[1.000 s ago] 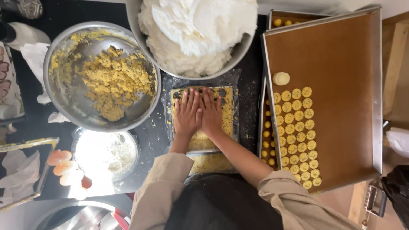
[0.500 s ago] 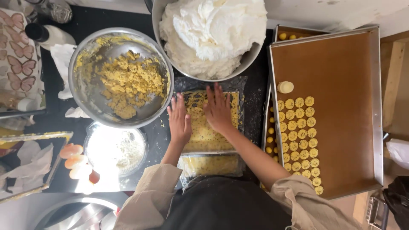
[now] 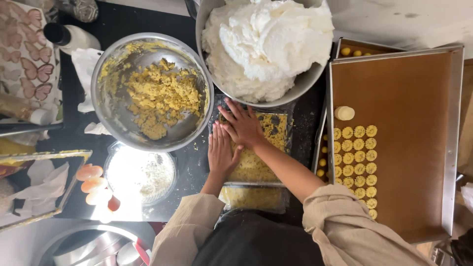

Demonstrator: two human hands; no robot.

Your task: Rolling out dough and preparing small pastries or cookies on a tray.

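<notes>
Both hands flat, open, gripping nothing: left hand (image 3: pixel 220 153) and right hand (image 3: pixel 243 125) pressed on yellow dough (image 3: pixel 256 157) in rect. mold (image 3: pixel 284 114), w/ crumb bowl (image 3: pixel 152 91) just beside.

Both hands, left hand (image 3: pixel 220 153) and right hand (image 3: pixel 245 126), lie flat on dough slab (image 3: pixel 256 152) (centre). Crumb bowl (image 3: pixel 148 93) at 10 o'clock, cream bowl (image 3: pixel 266 49) at 12, baking tray (image 3: pixel 394 143) at 3.

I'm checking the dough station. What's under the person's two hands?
Both hands, left hand and right hand, lie flat on yellow dough spread over a clear sheet on the black counter. The dough beneath the palms is hidden.
</notes>
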